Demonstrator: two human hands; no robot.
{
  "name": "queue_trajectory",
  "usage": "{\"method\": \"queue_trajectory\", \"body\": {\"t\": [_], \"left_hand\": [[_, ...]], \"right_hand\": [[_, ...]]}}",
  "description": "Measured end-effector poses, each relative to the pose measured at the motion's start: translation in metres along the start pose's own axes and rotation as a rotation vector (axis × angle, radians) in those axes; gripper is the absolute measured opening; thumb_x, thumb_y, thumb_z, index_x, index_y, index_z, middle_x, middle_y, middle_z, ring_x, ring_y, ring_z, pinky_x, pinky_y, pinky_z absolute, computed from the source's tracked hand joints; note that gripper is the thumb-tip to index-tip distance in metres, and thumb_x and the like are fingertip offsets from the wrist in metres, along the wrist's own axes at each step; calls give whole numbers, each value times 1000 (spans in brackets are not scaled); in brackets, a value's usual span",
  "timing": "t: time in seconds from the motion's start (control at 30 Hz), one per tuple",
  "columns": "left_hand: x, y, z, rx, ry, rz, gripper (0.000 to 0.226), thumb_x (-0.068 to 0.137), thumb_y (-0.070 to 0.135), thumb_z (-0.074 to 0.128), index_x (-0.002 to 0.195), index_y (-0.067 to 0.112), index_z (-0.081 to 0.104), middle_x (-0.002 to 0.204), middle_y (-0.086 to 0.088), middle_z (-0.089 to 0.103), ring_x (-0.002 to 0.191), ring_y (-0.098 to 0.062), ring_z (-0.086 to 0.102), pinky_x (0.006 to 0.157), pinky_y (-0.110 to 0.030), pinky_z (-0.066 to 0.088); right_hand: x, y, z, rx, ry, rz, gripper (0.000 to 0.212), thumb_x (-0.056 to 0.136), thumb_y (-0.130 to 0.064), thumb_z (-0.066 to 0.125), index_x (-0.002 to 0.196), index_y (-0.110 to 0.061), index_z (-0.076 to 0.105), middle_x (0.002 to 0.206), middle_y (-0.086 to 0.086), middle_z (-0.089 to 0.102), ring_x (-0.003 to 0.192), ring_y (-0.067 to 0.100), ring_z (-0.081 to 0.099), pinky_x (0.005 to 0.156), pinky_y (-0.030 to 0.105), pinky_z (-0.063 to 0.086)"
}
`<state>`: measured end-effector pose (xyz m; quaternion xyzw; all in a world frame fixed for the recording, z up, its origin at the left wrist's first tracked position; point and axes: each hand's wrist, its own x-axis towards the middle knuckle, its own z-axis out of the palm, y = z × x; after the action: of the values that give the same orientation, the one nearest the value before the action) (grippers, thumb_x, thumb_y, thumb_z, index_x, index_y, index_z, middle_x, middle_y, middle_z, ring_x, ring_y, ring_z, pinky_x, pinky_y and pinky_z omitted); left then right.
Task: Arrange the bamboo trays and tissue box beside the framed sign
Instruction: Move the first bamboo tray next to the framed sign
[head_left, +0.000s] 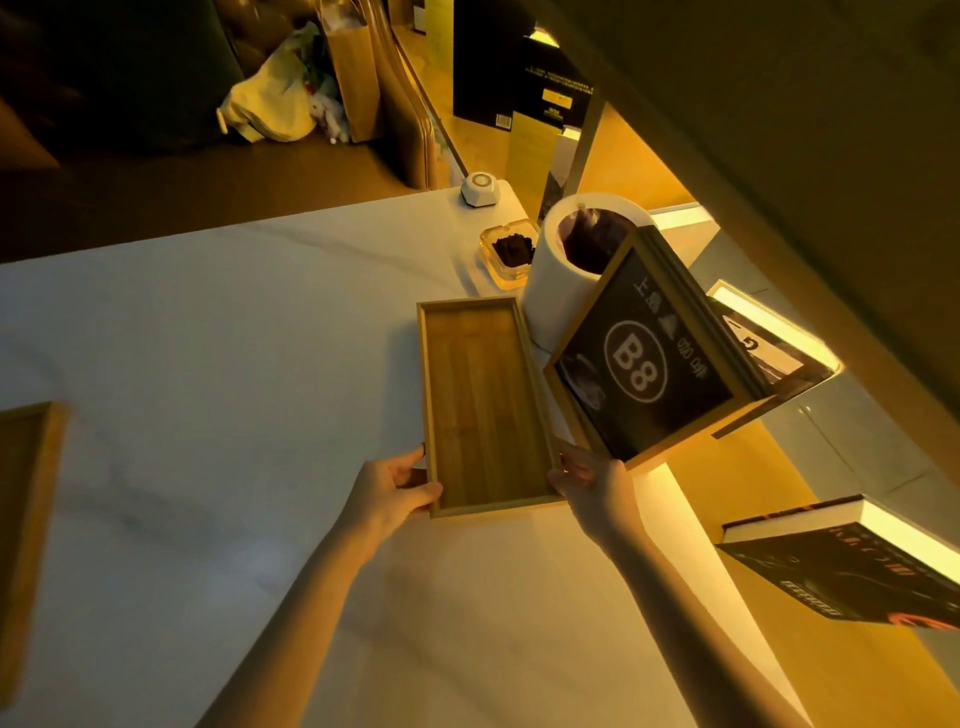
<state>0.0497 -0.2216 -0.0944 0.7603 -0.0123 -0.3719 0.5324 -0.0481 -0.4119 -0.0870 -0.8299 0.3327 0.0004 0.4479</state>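
Note:
A long, empty bamboo tray (480, 400) lies on the white table (218, 332), right beside the left edge of the framed sign (647, 364), a black "B8" card in a wooden frame. My left hand (397, 493) grips the tray's near left corner. My right hand (589, 480) holds its near right corner, close under the sign. A second bamboo tray (23, 499) lies at the table's far left edge, partly cut off. No tissue box is in view.
Behind the sign stands a white cylinder bin (558, 275) with a dark liner. A glass ashtray (511, 252) and a small white call button (480, 189) sit further back. A lit ledge with a book (852, 566) runs along the right.

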Motion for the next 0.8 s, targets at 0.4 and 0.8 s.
{"method": "queue_trajectory", "body": {"t": [0.4,0.8], "left_hand": [[13,-7,8,83,24,41,45,79,0,59,121,12,51,95,-1,67,95,-22,64,86,-37,55],[18,-15,23,321,186,76,47,73,11,66,119,13,55,111,-17,59,101,-29,58,94,-45,46]], "right_hand": [[11,14,16,-96,70,-69,33,88,-3,52,120,-4,54,113,14,65,103,28,61,79,28,47],[6,26,34,-218,225,-66,29,92,-7,45,120,-3,52,107,19,64,93,31,62,74,36,51]]}}
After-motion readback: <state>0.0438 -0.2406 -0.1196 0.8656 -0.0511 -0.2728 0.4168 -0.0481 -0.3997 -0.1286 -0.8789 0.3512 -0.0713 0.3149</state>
